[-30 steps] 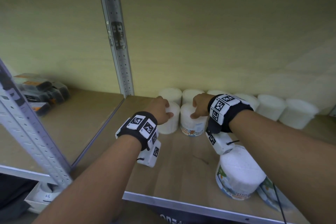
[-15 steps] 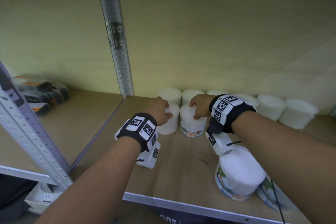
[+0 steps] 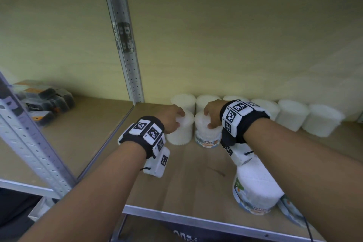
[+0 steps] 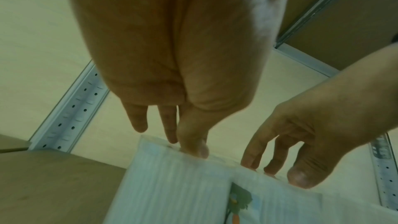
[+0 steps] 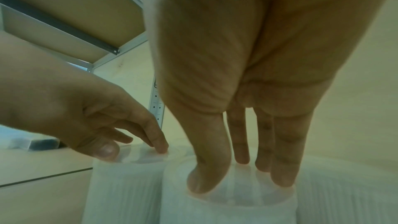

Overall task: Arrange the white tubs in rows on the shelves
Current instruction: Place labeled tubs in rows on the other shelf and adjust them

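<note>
Two white tubs stand side by side in front of the back row of tubs (image 3: 292, 114) on the wooden shelf (image 3: 186, 179). My left hand (image 3: 179, 119) rests thumb and fingertips on the lid of the plain left tub (image 3: 180, 133). My right hand (image 3: 208, 120) does the same on the "Cotton Buds" tub (image 3: 208, 135). In the wrist views the fingers (image 5: 280, 173) are fairly straight and only touch the lids. The left wrist view shows my left thumb (image 4: 193, 151) on the left tub's near rim.
Two more labelled tubs (image 3: 255, 188) sit near the shelf's front metal edge (image 3: 196, 220), under my right forearm. A perforated metal upright (image 3: 125, 45) stands at the back left. Dark boxes (image 3: 45, 100) lie on the neighbouring shelf to the left.
My right hand's fingers have uncurled from over its tub and now only touch the lid. Both tubs and my left hand have stayed almost in place.
</note>
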Available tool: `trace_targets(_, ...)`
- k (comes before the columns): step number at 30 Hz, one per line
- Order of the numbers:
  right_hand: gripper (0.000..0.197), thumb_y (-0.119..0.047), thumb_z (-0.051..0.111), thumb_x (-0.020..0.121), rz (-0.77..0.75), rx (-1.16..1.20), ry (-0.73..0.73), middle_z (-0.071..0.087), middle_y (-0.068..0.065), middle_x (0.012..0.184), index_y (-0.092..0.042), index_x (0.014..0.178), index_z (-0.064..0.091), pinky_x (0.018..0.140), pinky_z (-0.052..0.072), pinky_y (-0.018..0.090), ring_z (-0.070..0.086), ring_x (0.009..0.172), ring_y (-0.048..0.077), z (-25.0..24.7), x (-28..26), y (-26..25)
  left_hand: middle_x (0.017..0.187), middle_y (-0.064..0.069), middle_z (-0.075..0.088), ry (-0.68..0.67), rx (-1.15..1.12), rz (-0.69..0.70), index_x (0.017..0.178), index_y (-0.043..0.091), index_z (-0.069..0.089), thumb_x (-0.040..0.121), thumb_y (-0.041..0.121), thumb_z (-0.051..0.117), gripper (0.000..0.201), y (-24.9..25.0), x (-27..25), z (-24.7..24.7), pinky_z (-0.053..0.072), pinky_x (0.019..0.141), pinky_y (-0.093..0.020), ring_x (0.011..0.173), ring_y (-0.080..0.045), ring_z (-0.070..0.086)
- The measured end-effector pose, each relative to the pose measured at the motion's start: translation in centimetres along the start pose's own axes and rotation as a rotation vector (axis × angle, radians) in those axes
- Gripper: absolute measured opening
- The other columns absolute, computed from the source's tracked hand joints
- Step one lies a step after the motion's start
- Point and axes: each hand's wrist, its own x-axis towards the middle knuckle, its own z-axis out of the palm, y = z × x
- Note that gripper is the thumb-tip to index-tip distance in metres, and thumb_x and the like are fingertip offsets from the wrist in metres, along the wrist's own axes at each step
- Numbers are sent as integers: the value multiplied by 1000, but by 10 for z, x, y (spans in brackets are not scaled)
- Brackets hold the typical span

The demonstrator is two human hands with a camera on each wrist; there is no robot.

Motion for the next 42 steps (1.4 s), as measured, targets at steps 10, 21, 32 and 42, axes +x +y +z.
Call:
trace_targets(10, 54, -26, 70, 84, 21, 160, 92, 55, 11, 136, -12, 133, 54, 101, 45, 36, 53, 125, 28, -16, -63, -8, 133, -7, 49, 159, -46, 43, 132, 18, 50, 93, 23, 48, 39, 16, -3, 8, 43, 100, -41, 120, -26, 49)
trace_targets(21, 54, -23, 72, 82, 16, 144, 59, 56, 11, 134, -11, 132, 55, 99, 45, 35, 55, 123, 29, -19, -63, -10, 133, -9, 47, 145, 49, -78, 131, 15, 51, 92, 44, 51, 48, 17, 6, 14, 39, 103, -43, 124, -27, 44)
trace_targets(32, 57, -38, 80, 72, 24, 20, -117, 59, 0, 131, -23, 124, 62, 73, 49, 5, 58, 116, 19, -22, -28, -6, 148, 0, 38, -7, -26, 23, 137, 24, 45, 95, 12, 52, 44, 12, 3, -2, 37, 104, -28, 132, -22, 41)
trace_targets(42, 62, -29, 76, 76, -37, 125, -2, 56, 9, 135, -10, 132, 56, 98, 44, 32, 54, 125, 27, -23, -57, -9, 131, -13, 47, 150, -77, -101, 128, 12, 52, 89, 34, 59, 45, 23, 9, 0, 44, 98, -37, 121, -29, 49)
